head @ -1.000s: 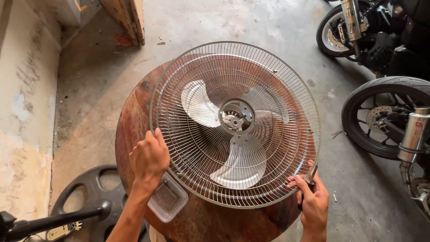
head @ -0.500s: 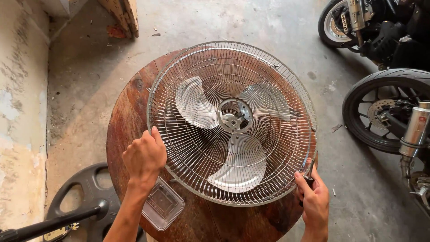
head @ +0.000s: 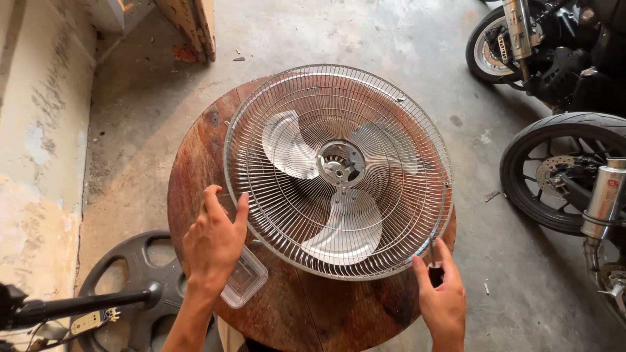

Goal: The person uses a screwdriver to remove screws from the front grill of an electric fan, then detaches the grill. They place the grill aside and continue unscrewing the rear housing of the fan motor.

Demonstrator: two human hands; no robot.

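A round wire fan cage [head: 391, 215] with three silvery blades [head: 290, 153] inside lies face up on a round wooden table [head: 202, 150]. My left hand [head: 215, 242] is beside the cage's lower left rim, fingers spread and holding nothing, partly over a clear plastic container [head: 248, 279]. My right hand [head: 441, 296] is at the cage's lower right rim, gripping a dark-handled tool [head: 435, 268] whose thin metal shaft points up at the rim.
A motorcycle wheel [head: 561, 169] and chrome exhaust [head: 603, 195] stand close on the right, another wheel [head: 486, 45] behind. A black weight plate [head: 124, 274] and a black bar [head: 78, 305] lie at lower left. A wall [head: 39, 163] runs along the left.
My left hand has let go of the cage rim and opened its fingers. My right hand has slid down and left along the rim with the tool. The cage has shifted slightly.
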